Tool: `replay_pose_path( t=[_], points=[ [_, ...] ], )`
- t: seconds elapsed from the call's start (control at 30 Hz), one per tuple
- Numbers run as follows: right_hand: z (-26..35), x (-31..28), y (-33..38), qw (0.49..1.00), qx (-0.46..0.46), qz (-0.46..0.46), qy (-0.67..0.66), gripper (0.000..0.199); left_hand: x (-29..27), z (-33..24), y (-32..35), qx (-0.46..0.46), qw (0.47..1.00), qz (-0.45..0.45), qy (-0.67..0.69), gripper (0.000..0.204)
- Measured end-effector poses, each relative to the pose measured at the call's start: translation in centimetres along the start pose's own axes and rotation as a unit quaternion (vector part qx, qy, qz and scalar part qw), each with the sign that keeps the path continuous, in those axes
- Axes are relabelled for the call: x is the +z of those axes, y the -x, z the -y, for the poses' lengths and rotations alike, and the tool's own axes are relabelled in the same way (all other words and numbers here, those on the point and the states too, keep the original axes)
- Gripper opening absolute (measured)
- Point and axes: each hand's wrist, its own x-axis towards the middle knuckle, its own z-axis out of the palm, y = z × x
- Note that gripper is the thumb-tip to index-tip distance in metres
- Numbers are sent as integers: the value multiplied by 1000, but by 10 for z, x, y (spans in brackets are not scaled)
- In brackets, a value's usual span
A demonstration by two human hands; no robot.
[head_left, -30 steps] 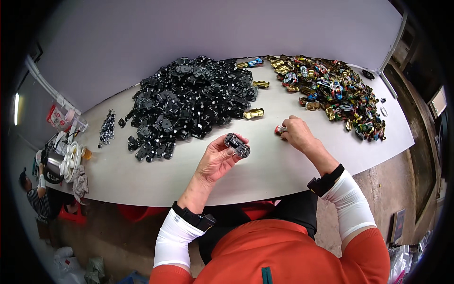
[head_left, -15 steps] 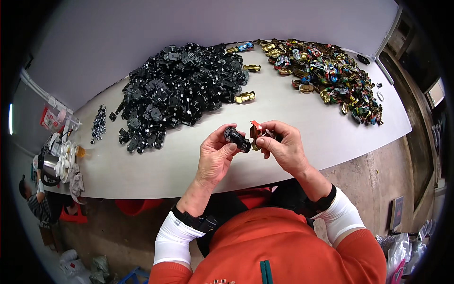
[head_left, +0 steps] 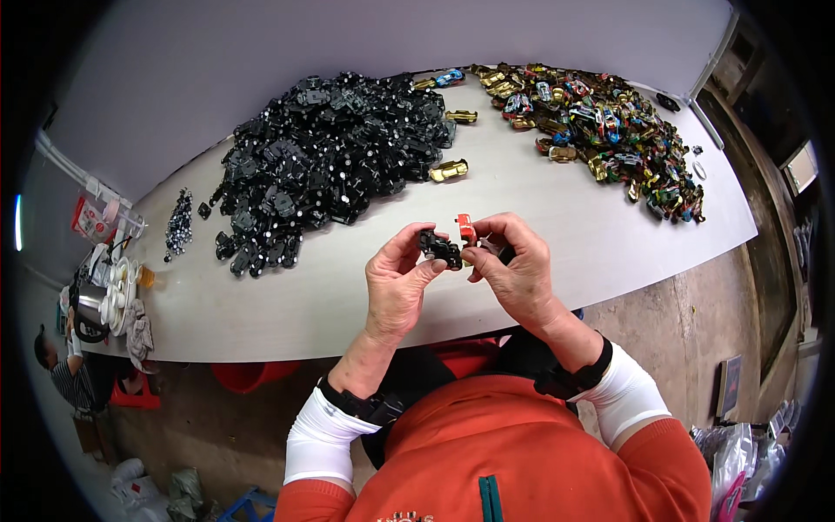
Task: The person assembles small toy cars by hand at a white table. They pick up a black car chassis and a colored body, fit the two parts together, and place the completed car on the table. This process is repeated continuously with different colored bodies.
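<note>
Between thumb and fingers, my left hand grips a black toy car chassis above the table's front part. My right hand pinches a red toy car body shell right beside it. Some gold colour shows under the right fingertips; the fingers hide what it belongs to. The two parts are very close, and I cannot tell whether they touch. Beyond my hands lies a large heap of black chassis. A pile of colourful, partly gold car bodies spreads at the right.
On the pale table, gold car bodies lie beside the black heap. Small metallic parts form a narrow pile at left. A cloth hangs at the left edge near white cups. Another person is at far left.
The red shell has turned more upright in my right hand. My left hand has tilted the black chassis, and both hands have shifted slightly away from me.
</note>
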Motion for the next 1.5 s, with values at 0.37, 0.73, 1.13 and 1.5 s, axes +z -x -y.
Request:
replay_pose_path(
  t=[0.37, 0.73, 1.13, 1.5],
  points=[
    [14, -7, 1, 988, -100, 93, 74, 39, 9, -10, 4, -6, 998, 16, -65, 39],
    [24, -10, -2, 970, -141, 138, 141, 51, 7, -13, 7, 60, 995, 57, -62, 37],
    [28, -11, 1, 983, -141, 81, 82, 44, 9, -20, 5, 96, 988, 67, -98, 38],
    [31, -8, -1, 980, -136, 101, 101, 43, 10, -18, 6, 104, 983, 74, -132, 40]
  ],
)
